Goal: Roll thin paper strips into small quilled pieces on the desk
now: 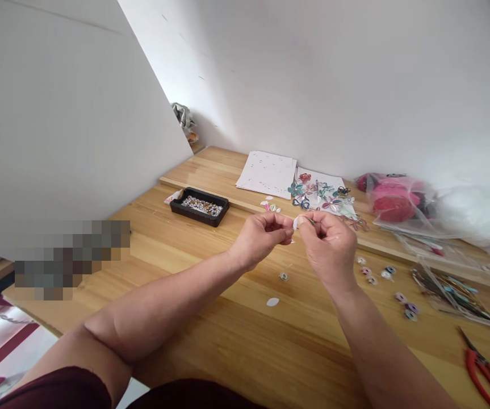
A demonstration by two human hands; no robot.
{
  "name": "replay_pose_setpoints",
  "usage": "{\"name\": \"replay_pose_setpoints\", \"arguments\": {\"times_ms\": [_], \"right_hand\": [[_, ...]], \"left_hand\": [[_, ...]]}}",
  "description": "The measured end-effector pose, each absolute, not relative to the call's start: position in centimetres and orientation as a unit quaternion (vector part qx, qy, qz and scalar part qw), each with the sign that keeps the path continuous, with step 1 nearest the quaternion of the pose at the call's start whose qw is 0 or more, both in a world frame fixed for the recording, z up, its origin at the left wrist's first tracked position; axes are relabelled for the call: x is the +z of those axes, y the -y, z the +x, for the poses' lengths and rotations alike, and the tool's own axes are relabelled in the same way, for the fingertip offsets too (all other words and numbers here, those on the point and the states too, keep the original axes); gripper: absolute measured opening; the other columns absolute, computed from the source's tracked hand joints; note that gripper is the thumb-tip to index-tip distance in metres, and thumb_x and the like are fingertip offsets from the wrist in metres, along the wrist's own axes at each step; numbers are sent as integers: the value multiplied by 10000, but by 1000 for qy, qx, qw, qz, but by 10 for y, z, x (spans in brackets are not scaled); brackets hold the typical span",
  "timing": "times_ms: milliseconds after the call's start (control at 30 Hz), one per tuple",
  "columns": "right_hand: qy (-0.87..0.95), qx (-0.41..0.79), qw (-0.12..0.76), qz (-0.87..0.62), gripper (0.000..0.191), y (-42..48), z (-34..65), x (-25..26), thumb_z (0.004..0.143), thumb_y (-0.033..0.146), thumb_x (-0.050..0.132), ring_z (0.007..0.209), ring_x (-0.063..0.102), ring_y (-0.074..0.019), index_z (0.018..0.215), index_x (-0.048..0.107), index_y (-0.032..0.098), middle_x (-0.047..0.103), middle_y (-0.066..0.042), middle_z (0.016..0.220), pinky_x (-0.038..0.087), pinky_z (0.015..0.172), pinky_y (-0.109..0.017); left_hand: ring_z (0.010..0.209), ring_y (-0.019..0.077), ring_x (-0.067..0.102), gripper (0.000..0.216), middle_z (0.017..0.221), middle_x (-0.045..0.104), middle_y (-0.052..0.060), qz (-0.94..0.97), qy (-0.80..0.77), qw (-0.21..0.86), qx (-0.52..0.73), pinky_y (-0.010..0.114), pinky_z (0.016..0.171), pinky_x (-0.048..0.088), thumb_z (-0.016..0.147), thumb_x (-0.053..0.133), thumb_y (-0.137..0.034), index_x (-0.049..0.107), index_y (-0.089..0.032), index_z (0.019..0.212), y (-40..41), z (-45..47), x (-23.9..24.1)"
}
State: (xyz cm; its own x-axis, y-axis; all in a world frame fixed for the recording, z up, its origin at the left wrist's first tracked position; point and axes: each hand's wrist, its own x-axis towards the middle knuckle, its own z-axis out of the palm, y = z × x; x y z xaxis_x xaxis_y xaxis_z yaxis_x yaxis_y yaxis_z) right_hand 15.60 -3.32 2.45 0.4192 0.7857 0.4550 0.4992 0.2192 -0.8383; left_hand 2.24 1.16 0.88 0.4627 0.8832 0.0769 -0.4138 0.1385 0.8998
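My right hand point(330, 241) pinches a small white petal-shaped piece point(296, 223) between thumb and fingers, above the wooden table. A thin dark strand or edge shows by its thumb. Close beside it, my left hand point(264, 236) has thumb and fingertips pressed together; whatever is in them is too small to make out. Below the hands lies a thread bobbin point(284, 276) with a fine thread end sticking up. Nearer to me a second white petal-shaped piece point(272, 302) rests flat on the wood.
A black tray point(200, 207) of beads stands at the left. Behind are white sheets point(267, 172) and colourful wire-and-thread flowers point(319, 193). To the right lie several bobbins point(411, 308), a bag of metal strips point(453, 289), red-handled pliers point(485, 369) and a pink bundle in plastic point(393, 199).
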Motion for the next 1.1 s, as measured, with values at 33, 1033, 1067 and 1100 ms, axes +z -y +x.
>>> {"name": "replay_pose_setpoints", "arguments": {"times_ms": [33,1033,1067,1100], "right_hand": [[522,127,577,-615,148,34,156,25,798,303,675,458,326,-71,811,710,160,451,59,520,263,426,-221],[539,136,545,-628,140,38,153,29,798,288,678,452,322,-69,815,734,161,448,57,508,250,422,-221],[542,135,541,-629,142,38,153,29,799,289,676,452,321,-69,814,735,161,451,56,508,249,423,-222],[545,135,537,-629,145,38,154,30,801,292,675,452,322,-69,813,736,161,451,56,507,248,424,-222]], "left_hand": [[672,87,602,268,777,675,22,476,-250,709,456,269,727,525,657,860,-231,701,-96,824,-12,23,9],[650,86,593,320,756,637,14,473,-272,712,443,262,686,538,674,864,-340,679,-101,780,-15,22,9],[647,87,595,301,757,634,14,479,-276,711,435,262,684,539,688,851,-328,682,-100,787,-15,21,10],[643,87,595,285,753,631,15,486,-280,710,426,261,681,538,700,840,-318,685,-99,795,-16,19,12]]}}
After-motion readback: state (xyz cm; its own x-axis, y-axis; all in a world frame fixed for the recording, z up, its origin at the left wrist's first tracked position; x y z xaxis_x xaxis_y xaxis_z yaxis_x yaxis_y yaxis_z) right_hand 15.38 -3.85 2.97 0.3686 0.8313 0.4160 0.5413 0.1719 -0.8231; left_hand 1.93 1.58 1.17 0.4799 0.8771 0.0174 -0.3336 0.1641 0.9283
